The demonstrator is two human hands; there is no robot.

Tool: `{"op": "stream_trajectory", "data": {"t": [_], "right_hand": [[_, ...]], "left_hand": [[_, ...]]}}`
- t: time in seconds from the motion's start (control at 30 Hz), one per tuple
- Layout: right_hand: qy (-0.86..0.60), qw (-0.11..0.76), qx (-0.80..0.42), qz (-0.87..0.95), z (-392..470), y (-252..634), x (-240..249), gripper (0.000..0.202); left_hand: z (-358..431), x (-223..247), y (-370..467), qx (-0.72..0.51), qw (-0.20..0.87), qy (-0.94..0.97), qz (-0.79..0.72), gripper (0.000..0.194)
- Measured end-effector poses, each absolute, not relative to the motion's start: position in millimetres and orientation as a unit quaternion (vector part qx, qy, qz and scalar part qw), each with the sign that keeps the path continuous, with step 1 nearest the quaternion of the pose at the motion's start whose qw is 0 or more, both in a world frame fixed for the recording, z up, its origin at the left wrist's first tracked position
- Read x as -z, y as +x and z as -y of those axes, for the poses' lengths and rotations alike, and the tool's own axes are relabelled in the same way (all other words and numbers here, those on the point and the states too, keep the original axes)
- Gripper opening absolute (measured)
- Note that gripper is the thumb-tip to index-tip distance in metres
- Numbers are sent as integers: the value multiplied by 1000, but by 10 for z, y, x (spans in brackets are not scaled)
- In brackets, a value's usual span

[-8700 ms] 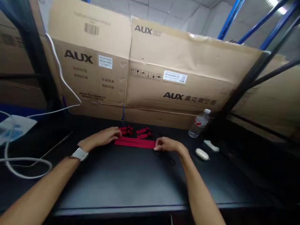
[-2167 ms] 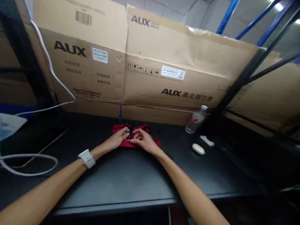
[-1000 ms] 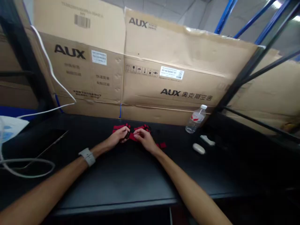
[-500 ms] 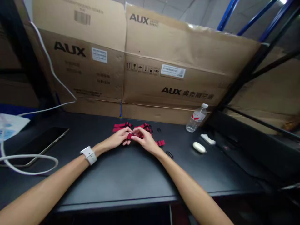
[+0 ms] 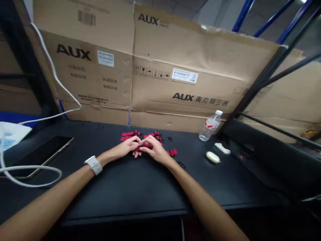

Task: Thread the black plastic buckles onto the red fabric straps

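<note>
With my left hand (image 5: 128, 147) and right hand (image 5: 155, 150) I pinch a red fabric strap (image 5: 148, 145), its shape mostly covered.

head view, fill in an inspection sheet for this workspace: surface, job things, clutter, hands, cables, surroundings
Surface: black tabletop; spills, nothing seen
Job's things: red strap between the hands; two buckled red straps just beyond; short red strap piece to the right
Clutter: smartphone at left; plastic bottle and white oval case at right
Hands: left hand and right hand hold the red strap, fingers partly hiding it
Cables: white cable loops across the smartphone's near end
Surroundings: AUX cardboard behind; black rack post at right
</note>
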State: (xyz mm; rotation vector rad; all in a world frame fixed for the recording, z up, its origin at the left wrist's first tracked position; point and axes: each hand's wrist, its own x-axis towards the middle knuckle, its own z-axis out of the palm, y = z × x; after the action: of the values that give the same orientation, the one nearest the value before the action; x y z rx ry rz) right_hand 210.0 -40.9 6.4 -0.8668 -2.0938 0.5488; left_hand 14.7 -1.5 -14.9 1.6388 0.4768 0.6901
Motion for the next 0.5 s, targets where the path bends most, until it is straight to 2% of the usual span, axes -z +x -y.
{"op": "stream_trajectory", "data": {"t": [0.1, 0.23, 0.3, 0.5], "right_hand": [[-324, 409, -253, 814, 417, 2102, -103, 14], [-300, 428, -431, 735, 437, 2110, -157, 21], [-302, 434, -483, 698, 446, 2114, -176, 23], [-379, 411, -427, 710, 417, 2126, -134, 30]], "left_hand": [[39, 107, 151, -289, 588, 723, -219, 33], [34, 107, 160, -283, 587, 721, -237, 34], [28, 109, 165, -277, 589, 719, -243, 34], [18, 108, 179, -281, 587, 712, -264, 34]]}}
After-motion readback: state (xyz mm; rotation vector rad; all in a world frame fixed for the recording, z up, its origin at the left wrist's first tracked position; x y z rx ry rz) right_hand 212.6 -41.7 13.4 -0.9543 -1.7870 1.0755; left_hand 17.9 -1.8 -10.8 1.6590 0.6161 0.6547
